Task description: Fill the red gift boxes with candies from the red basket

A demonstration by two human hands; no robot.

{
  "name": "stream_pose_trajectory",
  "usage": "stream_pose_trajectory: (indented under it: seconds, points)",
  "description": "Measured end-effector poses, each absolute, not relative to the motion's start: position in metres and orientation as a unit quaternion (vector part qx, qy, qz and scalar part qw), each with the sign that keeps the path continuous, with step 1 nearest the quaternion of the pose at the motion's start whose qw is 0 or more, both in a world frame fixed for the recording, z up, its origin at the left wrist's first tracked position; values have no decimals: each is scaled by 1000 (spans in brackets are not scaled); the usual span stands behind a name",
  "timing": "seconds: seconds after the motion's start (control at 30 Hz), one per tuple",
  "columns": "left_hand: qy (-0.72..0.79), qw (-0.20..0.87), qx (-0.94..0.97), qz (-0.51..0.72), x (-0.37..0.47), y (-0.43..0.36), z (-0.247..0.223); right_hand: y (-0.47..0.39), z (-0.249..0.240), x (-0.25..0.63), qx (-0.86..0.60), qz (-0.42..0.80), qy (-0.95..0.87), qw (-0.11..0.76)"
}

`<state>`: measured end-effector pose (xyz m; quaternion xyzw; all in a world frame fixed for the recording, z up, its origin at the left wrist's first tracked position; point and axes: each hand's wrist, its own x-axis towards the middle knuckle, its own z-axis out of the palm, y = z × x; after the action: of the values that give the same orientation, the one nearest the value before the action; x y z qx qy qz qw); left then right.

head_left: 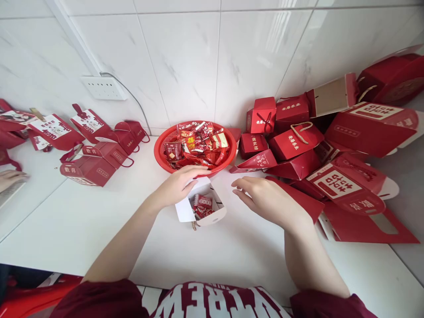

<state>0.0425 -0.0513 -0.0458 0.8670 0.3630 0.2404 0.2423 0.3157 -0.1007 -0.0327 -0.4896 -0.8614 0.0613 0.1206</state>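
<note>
A small gift box (217, 203) stands open on the white table before me, its pale inside facing up and several red-wrapped sweets (202, 205) lying in it. Across the box's back left edge reaches my left hand (181, 184), fingers stretched toward the basket rim; whether the thumb presses on a flap is unclear. To the right of the box, my right hand (265, 196) is empty, its fingers loosely bent and apart. Just behind both hands sits a red plastic basket (160, 152) heaped with wrapped sweets (195, 143).
Red gift boxes (296, 139) are piled on the right, some upright, some lying flat. More boxes (99, 161) stand on the left. Another person's hand (11, 179) shows at the left edge. A power strip (103, 88) is on the tiled wall, its cable running down behind the table.
</note>
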Motion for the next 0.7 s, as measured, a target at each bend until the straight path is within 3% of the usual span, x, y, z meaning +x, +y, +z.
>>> stream_pose_trajectory:
  seconds: [0.2, 0.33, 0.57, 0.7]
  points:
    - [427, 184, 773, 432, 14, -75, -82, -111, -46, 318, -490, 123, -858, 94]
    - [507, 280, 660, 477, -10, -78, -120, -115, -65, 317, -494, 179, -848, 70]
    - [386, 548, 654, 351, -3, -91, -146, -118, -107, 307, -425, 250, -833, 252]
    - [378, 570, 643, 344, 20, -99, -150, -124, -123, 304, -363, 301, -825, 310]
